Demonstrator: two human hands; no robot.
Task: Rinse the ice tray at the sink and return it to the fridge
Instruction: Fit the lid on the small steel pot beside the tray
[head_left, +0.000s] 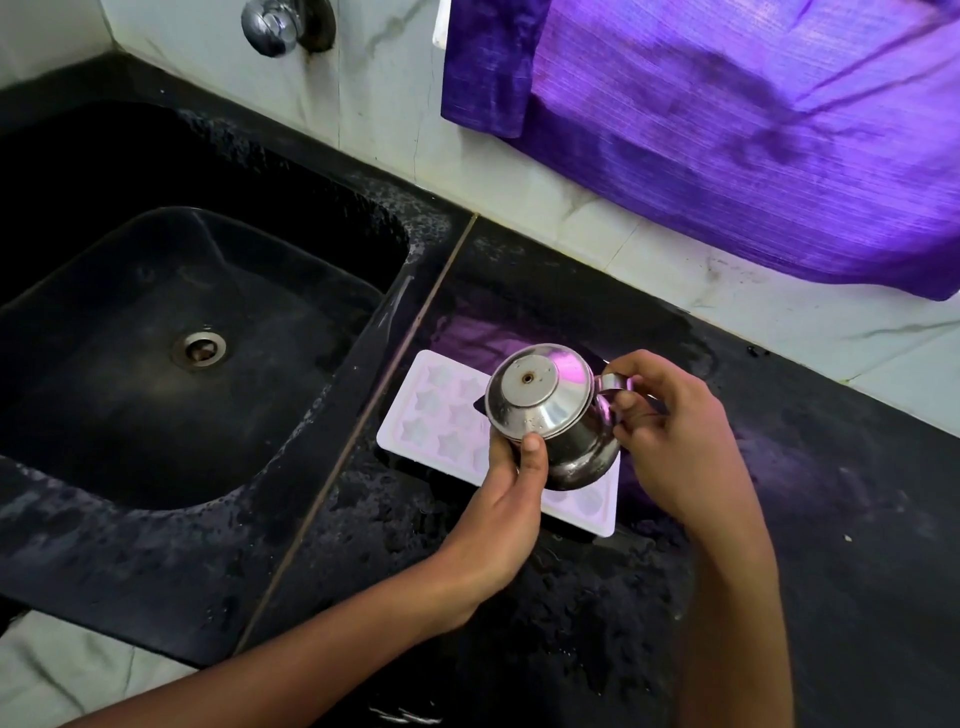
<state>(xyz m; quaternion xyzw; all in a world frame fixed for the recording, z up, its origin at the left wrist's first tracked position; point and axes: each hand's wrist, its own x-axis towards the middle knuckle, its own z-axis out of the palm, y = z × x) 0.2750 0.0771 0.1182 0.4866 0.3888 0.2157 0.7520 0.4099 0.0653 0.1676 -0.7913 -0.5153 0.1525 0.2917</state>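
- Two bare hands meet over a wet black counter (779, 519), both holding one steel pot (550, 415).
- Far to the left of the hands lies a dark sink (130, 332) with a round metal drain (200, 349) in its floor; a chrome tap fitting (270, 26) sits on the pale wall above it.
- Just left of the hands and partly under them, the ice tray (441, 410) lies flat on the counter beside the sink's edge, its star-shaped cells facing up; its near right part is hidden by the pot and the left hand.
- The left hand (506, 499) reaches up from below, thumb pressed on the pot's rim and fingers curled round its side.
- The pot hangs above the tray, lid on, tilted with its lid toward the camera; whether it touches the tray I cannot tell.
- The right hand (670, 441) pinches the pot's handle (613, 384) between thumb and curled fingers.
- Above and to the right of the hands, a purple cloth (727, 130) hangs against the wall.
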